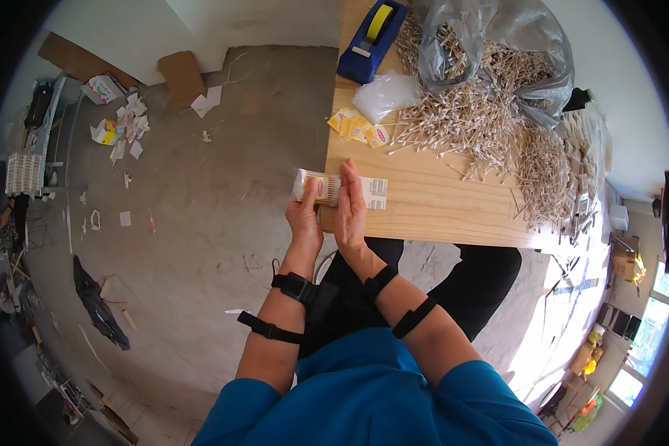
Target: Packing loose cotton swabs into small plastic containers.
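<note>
Packet: a small clear packet of cotton swabs [321, 186] with a yellow-and-red label, held up between both hands at the near left corner of the wooden table [424, 212].
Left hand: the left hand [305, 215] comes up from below, palm turned inward, thumb and fingers curled round the packet's left end and gripping it.
Right hand: the right hand [350, 208] stands upright on its edge, fingers straight and pressed together, laid flat against the packet's right side.
Forearms: both rise from the lower edge, close together, each with black straps at the wrist and further up.
White slip: a white paper slip [374, 193] shows just behind the right hand, on the table.
Labels: a few yellow labels [358, 129] lie further back, beside a clear plastic bag [385, 94].
Swabs: a big loose heap of cotton swabs [490, 119] spreads across the far table, spilling from a grey plastic sack [498, 33].
Tape dispenser: a blue tape dispenser [372, 39] sits at the far left edge.
</note>
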Available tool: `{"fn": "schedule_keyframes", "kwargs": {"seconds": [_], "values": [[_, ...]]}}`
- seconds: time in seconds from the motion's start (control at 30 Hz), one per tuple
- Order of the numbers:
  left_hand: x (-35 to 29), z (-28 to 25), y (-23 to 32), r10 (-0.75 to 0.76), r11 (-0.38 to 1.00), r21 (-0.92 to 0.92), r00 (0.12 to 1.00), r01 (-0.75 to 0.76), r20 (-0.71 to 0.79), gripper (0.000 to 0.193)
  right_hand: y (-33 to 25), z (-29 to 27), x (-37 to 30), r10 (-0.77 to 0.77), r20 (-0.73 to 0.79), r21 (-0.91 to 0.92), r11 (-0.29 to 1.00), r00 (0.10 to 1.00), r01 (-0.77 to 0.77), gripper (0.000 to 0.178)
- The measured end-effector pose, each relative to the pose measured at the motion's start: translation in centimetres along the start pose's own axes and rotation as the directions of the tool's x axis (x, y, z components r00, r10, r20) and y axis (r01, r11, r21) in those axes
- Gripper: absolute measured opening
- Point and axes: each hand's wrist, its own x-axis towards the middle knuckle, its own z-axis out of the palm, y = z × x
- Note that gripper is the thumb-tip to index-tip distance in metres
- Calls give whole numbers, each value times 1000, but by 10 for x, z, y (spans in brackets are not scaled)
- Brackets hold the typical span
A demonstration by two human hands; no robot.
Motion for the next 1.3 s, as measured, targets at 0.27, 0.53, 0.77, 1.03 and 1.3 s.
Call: {"fn": "schedule_keyframes", "kwargs": {"seconds": [0.27,0.53,0.77,1.03,1.3], "values": [[8,-11,-3,-33,999,-5,994,33,103,40,3,0,4,-39,-9,27,999,999,39,41],[-1,-3,-6,-94,995,27,995,93,38,42,13,16,0,-45,-48,61,997,998,48,39],[1,-7,-7,-164,984,94,981,154,104,47,15,15,2,-54,-154,91,993,987,68,38],[3,-7,-2,-80,996,-15,987,83,142,51,-10,-2,-25,64,-206,219,976,976,-18,37],[8,-6,-2,-42,998,55,991,35,128,50,-14,-2,-23,185,-59,330,931,981,-156,38]]}}
